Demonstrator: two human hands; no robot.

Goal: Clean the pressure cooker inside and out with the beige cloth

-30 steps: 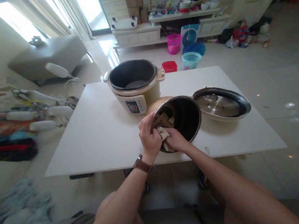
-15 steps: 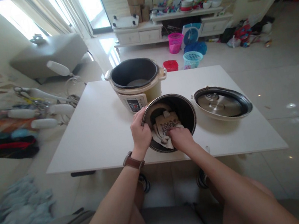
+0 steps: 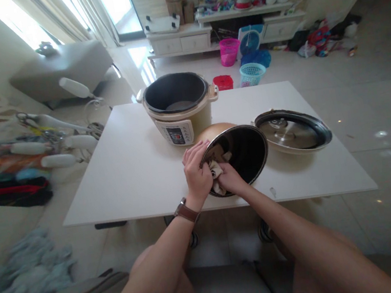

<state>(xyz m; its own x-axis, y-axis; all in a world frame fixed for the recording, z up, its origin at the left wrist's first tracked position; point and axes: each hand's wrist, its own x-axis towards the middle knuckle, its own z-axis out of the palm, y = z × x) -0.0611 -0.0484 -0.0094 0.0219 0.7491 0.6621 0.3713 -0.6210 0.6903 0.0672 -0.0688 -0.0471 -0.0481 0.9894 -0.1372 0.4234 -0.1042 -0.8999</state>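
Note:
A dark inner pot (image 3: 250,150) with a golden outside is tilted, its mouth turned toward me and to the right. My left hand (image 3: 198,171) grips the pot's left rim, thumb over the inside edge. Inside the mouth, my right hand (image 3: 231,179) is closed on a beige printed cloth (image 3: 215,169) and presses it near the left wall. Part of the cloth lies deeper in the pot, in shadow. Behind the pot stands an electric pressure cooker (image 3: 178,112) with its top uncovered. Its detached lid (image 3: 293,132) rests underside up on the right.
All of these are on a white table (image 3: 122,178). A small clear piece (image 3: 273,192) lies near its front edge. Beyond the table are a pink basket (image 3: 230,52), a light blue basket (image 3: 252,74) and a low TV cabinet (image 3: 179,42).
The inner pot has swung to the right and tipped further, showing its golden outside. My left hand moved right with it. The cloth is now bunched closer to the left rim.

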